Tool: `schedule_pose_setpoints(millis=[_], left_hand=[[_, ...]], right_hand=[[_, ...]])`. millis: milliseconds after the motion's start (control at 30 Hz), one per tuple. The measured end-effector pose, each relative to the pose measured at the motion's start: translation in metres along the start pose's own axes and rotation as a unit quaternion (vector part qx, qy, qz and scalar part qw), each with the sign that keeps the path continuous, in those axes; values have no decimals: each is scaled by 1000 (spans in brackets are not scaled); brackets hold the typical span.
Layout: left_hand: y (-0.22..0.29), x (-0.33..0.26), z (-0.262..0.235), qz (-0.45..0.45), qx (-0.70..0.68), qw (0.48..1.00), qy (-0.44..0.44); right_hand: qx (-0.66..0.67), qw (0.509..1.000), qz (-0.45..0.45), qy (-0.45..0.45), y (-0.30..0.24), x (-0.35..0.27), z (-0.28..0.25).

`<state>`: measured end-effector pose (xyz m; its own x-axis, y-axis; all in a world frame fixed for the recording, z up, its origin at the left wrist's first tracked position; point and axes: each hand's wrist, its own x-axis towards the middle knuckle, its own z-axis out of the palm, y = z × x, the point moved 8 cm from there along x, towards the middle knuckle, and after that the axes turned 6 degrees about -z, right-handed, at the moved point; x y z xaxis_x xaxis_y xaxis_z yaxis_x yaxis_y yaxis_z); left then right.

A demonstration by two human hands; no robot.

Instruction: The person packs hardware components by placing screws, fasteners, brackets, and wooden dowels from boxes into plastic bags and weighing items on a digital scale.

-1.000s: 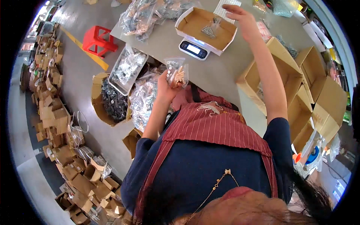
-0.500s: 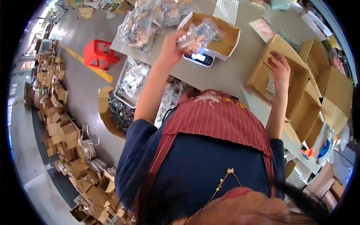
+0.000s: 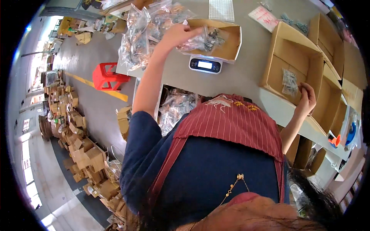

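My left hand [image 3: 179, 36] is over the left side of a shallow cardboard box [image 3: 236, 46], closed on a clear plastic bag of small parts [image 3: 194, 43]. More bagged dark metal parts [image 3: 214, 38] lie in that box, which rests on a small digital scale [image 3: 205, 64] with a lit display. My right hand [image 3: 307, 99] is at the near right side of a larger cardboard box [image 3: 287, 38], its fingers loosely curled and apparently holding nothing. Close to those fingertips, a small clear bag of screw-like pieces [image 3: 289, 82] lies inside this box.
A heap of filled plastic bags [image 3: 148, 34] covers the table's left end. More open cardboard boxes [image 3: 327, 46] stand at the right. A white perforated sheet [image 3: 221, 9] lies behind the scale. On the floor to the left is a red stool [image 3: 110, 77].
My left hand has lowered the plastic bag into the box on the scale. My right hand has drawn back toward the near right side of the larger box, fingers more curled. The view has shifted.
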<state>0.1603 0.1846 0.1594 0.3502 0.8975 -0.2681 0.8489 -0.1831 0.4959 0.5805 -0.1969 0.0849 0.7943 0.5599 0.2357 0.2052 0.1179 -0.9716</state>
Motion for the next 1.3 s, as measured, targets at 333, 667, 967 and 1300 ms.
schedule_pose_setpoints(millis=[333, 667, 967, 1300], left_hand=[[102, -79, -100, 290, -228, 879, 301], [41, -66, 51, 288, 44, 952, 93], [197, -197, -68, 489, -290, 821, -49], [227, -250, -77, 389, -246, 879, -122]], right_hand=[[-243, 965, -43, 88, -33, -6, 18], [-362, 925, -110, -13, -35, -5, 41], [-505, 857, -97, -28, -35, -1, 45], [-505, 862, -32, -29, -56, -8, 61]])
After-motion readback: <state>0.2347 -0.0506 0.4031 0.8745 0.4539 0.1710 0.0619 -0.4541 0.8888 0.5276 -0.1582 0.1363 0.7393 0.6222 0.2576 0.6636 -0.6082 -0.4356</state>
